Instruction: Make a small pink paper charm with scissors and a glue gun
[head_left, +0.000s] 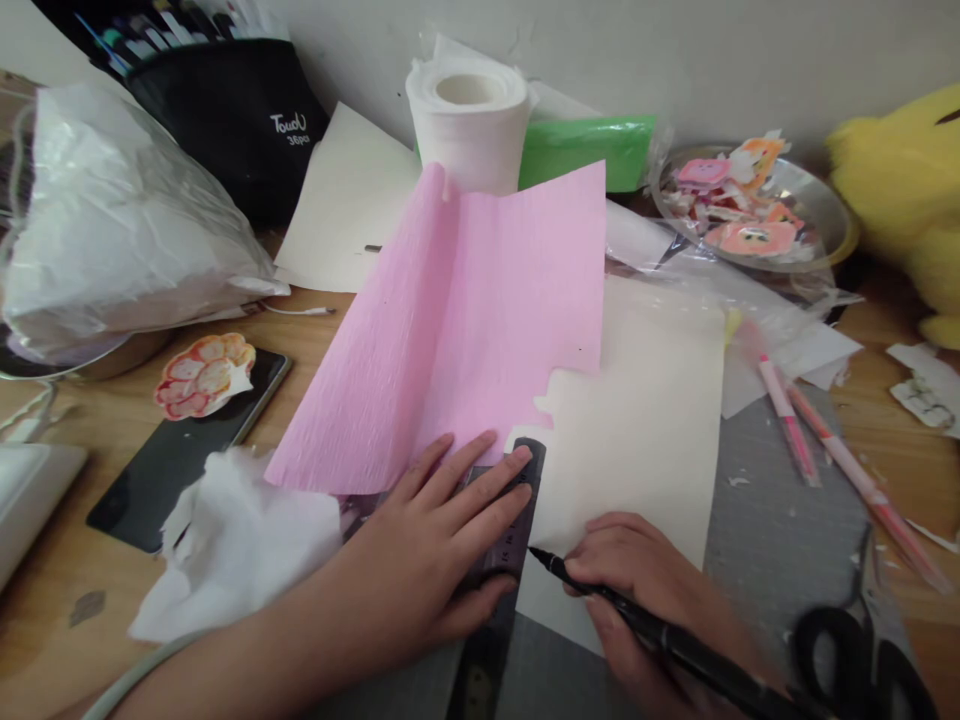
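Note:
My left hand lies flat with its fingers spread, pressing on a dark ruler and the lower edge of a pink crepe paper sheet. The ruler runs lengthwise along the left side of a cream paper sheet. My right hand grips a black pen, its tip at the ruler's right edge on the cream paper. The pink sheet is curled on its left side and has a ragged cut at its lower right corner.
A grey cutting mat lies underneath, with black-handled scissors at right. A phone and crumpled tissue lie left. Behind stand a tissue roll, a metal bowl of paper cutouts and a black marker case.

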